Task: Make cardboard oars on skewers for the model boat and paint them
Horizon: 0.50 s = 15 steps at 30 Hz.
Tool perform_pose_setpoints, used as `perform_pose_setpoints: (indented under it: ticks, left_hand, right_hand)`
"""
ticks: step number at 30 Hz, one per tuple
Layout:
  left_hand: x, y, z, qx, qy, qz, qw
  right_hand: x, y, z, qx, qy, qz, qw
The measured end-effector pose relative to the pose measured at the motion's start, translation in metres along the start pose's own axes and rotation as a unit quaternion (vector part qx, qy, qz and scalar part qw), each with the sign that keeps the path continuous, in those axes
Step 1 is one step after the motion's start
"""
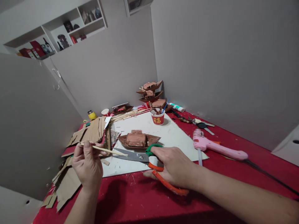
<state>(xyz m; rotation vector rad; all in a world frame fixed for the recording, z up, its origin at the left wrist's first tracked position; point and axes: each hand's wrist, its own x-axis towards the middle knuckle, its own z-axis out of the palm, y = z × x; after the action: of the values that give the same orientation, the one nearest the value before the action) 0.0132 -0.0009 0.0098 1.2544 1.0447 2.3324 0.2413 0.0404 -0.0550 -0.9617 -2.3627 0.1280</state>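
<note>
Between thumb and fingers, my left hand [87, 161] pinches a thin pale wooden stick [109, 150], which slants down to the right. My right hand [175, 165] is wrapped round the handles of a pair of scissors [134, 155] with green and orange grips. The blades point left and lie at the stick; whether they touch it I cannot tell. Just behind the scissors sits a small brown model boat [136, 139] with a ribbed cabin roof, on a white sheet [179, 140].
Torn cardboard [93, 130] is piled at the left. Behind the boat stand a paper cup [158, 117] with brown paint and a bundle of sticks [130, 114]. Stacked model boats [149, 91] fill the back corner. A pink glue gun [217, 147] lies at the right, its cable trailing rightward.
</note>
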Motion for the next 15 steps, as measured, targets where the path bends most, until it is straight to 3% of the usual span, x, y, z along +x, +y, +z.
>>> perform_pose_setpoints:
  ticks: [15]
  left_hand:
    - [0.0026,-0.0017,0.0012,-0.034,-0.027,-0.039,0.998]
  right_hand:
    - [-0.0007,-0.002,0.0003,0.023,0.0,-0.017,1.0]
